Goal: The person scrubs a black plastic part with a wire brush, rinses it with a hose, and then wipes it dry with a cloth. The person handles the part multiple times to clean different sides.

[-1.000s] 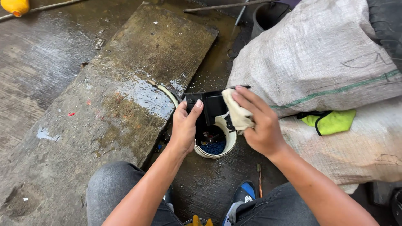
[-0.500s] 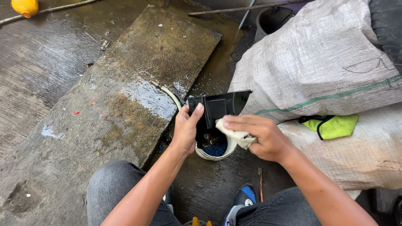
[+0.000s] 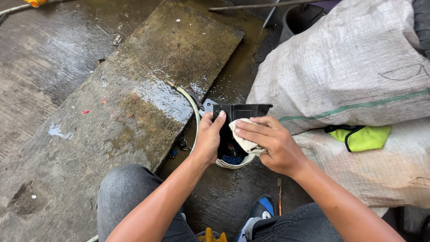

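A black plastic part [image 3: 242,117] stands upright over a small white bucket [image 3: 233,162], a crumpled whitish cloth [image 3: 244,139] pressed against it.

You have two hands in view: one left hand [image 3: 209,140] and one right hand [image 3: 273,144]. Between them you have one black part [image 3: 242,112] and one pale rag [image 3: 243,141]. Below them sits one white tub [image 3: 233,162]. You have one wet slab [image 3: 134,94] to your left. Two grey sacks lie to your right, an upper sack [image 3: 354,67] and a lower sack [image 3: 380,175]. One yellow-green cloth [image 3: 365,136] lies between them. You show one shoe [image 3: 260,210].
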